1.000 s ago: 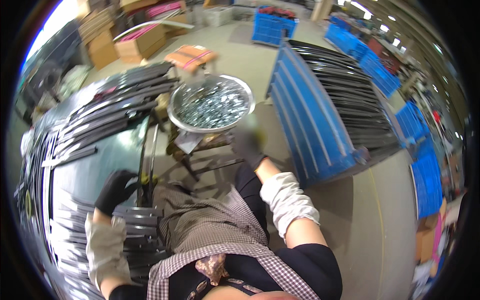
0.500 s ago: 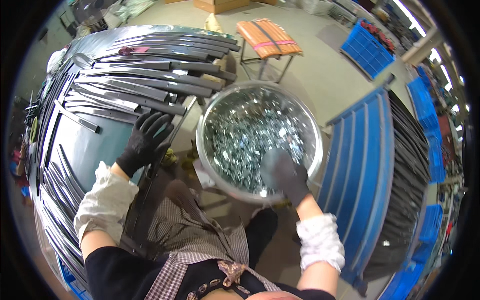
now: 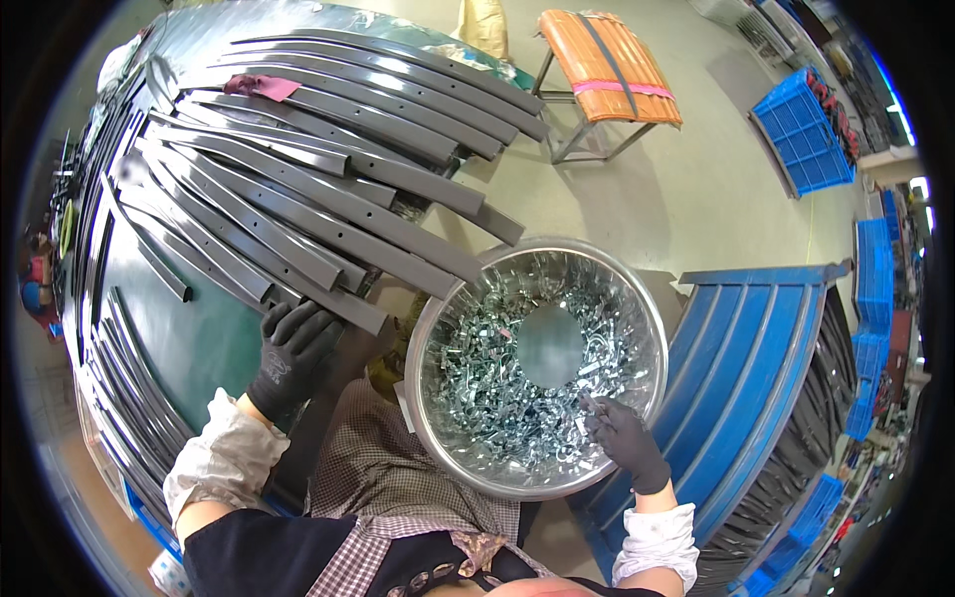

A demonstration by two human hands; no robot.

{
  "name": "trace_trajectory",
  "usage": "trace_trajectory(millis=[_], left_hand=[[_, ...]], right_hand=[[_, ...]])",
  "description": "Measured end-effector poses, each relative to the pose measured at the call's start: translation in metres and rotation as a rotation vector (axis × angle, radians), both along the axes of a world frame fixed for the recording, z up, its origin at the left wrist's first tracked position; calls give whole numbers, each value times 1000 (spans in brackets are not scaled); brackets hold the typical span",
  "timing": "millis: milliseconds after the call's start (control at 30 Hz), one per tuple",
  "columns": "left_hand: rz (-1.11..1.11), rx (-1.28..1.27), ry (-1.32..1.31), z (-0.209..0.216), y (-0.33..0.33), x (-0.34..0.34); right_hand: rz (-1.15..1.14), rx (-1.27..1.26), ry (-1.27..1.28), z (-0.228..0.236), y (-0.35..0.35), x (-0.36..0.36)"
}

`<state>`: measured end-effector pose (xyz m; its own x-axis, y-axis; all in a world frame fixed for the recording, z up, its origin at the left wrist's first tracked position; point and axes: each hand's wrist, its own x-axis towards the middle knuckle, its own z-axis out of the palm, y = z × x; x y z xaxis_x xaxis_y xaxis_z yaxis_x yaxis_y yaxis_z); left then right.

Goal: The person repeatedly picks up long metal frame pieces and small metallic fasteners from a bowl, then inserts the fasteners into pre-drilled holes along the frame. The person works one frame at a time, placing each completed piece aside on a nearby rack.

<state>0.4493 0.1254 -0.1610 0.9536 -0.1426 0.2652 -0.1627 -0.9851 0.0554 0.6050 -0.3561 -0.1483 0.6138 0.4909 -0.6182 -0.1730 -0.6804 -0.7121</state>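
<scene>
My right hand (image 3: pixel 633 446), in a dark glove, is closed over the right side of a large round metal basin (image 3: pixel 426 438). Small shiny pieces, apparently metal clips (image 3: pixel 588 403), show at its pinched fingertips. Many loose metal clips (image 3: pixel 497 408) fill the basin. Among them appears a smooth grey-green oval patch (image 3: pixel 550 345); I cannot tell what it is. My left hand (image 3: pixel 291 366), also gloved, lies at the table edge with fingers stretched forward. Its fingertips touch or nearly touch the near end of a dark metal bar (image 3: pixel 348 306); the exact contact is unclear.
Several dark curved bars (image 3: pixel 398 189) fan across the green table (image 3: pixel 214 348), some overhanging its edge. A reddish cloth (image 3: pixel 262 87) lies on them. Right of the basin stands a blue ribbed rack (image 3: pixel 736 368). Farther off are an orange-topped stool (image 3: pixel 612 70) and a blue crate (image 3: pixel 804 134).
The view has shifted, so the basin and bars sit lower in it. My right hand has drawn from among the clips toward the basin's right rim. My left fingers are closer together.
</scene>
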Motion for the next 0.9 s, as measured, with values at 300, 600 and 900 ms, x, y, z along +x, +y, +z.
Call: trace_trajectory(millis=[300,600,900], left_hand=[[-9,-34,82,8,8,5],[8,-5,108,2,7,5],[-14,-17,158,-13,15,-10]], right_hand=[[-90,-11,400,56,52,86],[-495,433,46,22,94,260],[-729,381,-413,-98,141,473]])
